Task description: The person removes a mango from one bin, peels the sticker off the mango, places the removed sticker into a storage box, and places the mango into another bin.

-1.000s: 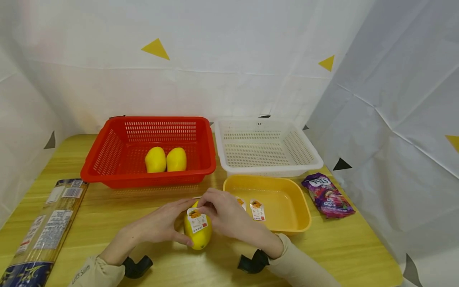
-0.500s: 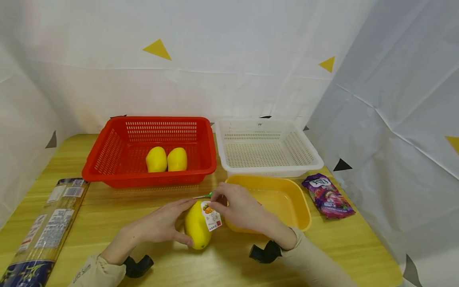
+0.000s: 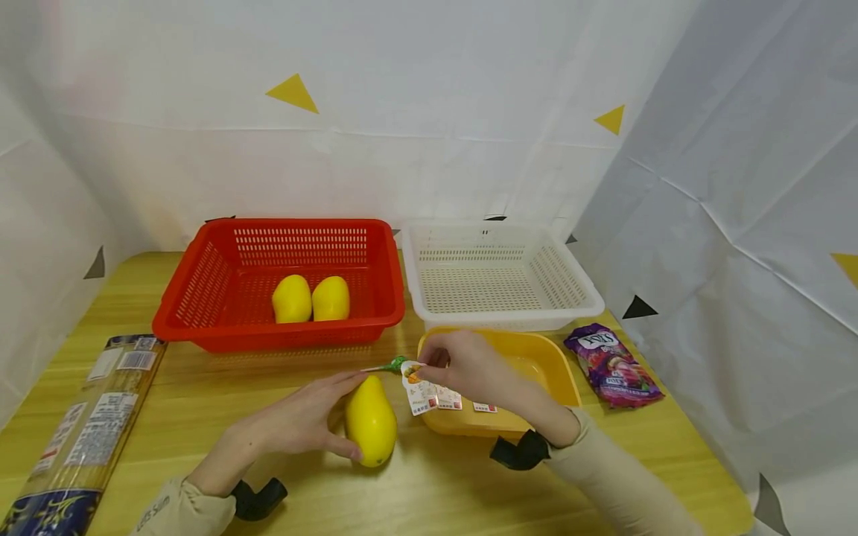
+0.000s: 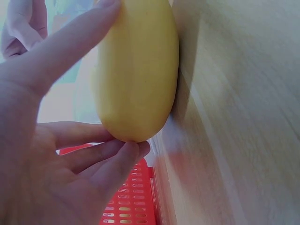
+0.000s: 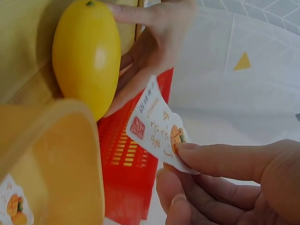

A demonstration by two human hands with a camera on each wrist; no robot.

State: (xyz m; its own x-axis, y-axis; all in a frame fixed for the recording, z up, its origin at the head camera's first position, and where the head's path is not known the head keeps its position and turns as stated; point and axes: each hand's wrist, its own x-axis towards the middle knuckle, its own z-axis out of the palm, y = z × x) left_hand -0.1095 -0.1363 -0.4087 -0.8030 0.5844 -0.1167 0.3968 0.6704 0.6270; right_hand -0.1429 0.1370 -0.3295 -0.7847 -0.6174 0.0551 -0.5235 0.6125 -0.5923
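A yellow mango [image 3: 371, 426] lies on the table, and my left hand [image 3: 295, 417] holds it from the left between thumb and fingers. The left wrist view shows the thumb along one side of the mango [image 4: 138, 70] and the fingertips at its end. My right hand [image 3: 477, 372] is over the near-left part of the yellow tray, pinching a white label [image 3: 419, 393]. Mango pictures and red print show on this label [image 5: 157, 126] in the right wrist view. Further labels [image 3: 485, 407] lie in the tray, partly hidden by the right hand.
A red basket [image 3: 278, 339] holding two mangoes [image 3: 331, 299] stands at the back left. Beside it is a white basket [image 3: 496, 318], with the yellow tray [image 3: 566, 380] in front. A green-wrapped item [image 3: 395, 365], candy bag [image 3: 613, 366] and noodle pack [image 3: 87, 424] lie about.
My right hand has moved right, away from the mango, carrying the label off its surface to the tray's left edge. The left hand keeps its hold on the mango, which is now bare.
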